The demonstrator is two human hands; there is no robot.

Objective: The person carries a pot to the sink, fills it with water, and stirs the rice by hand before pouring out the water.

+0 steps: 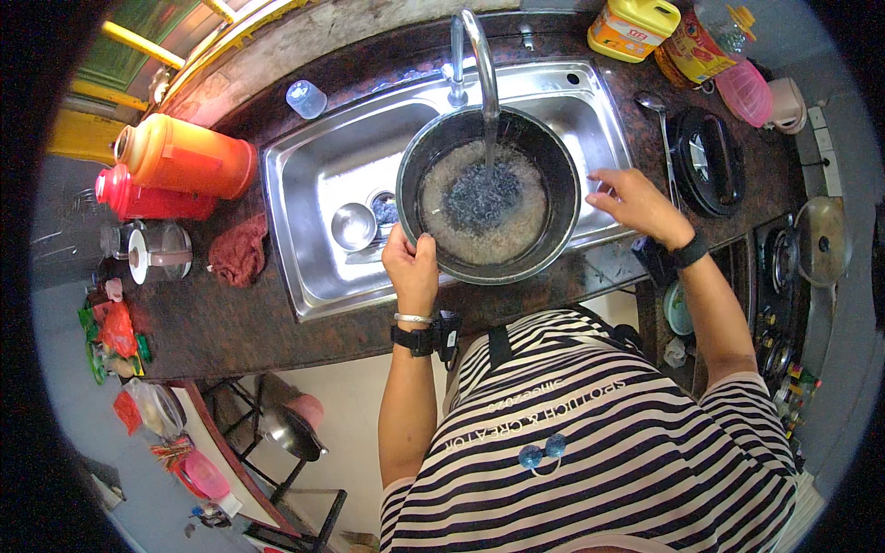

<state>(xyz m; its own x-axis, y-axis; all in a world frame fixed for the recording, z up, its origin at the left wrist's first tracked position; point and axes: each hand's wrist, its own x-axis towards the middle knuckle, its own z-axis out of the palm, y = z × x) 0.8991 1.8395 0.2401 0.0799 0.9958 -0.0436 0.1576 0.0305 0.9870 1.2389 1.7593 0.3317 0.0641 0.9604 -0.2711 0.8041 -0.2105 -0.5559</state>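
A dark cooking pot is held over the double-bowl stainless steel sink. Water runs into it from the curved chrome faucet. Inside, pale grains that look like rice lie under churning, bubbling water. My left hand grips the pot's near left rim, thumb on top. Just off the pot's right side, my right hand is in the air over the sink's edge, fingers apart and holding nothing. A small metal bowl rests in the left basin by the drain.
Left of the sink are orange and red thermos flasks and a dark red cloth. A plastic cup stands behind. To the right lie a metal spoon, a black lid and a yellow detergent jug.
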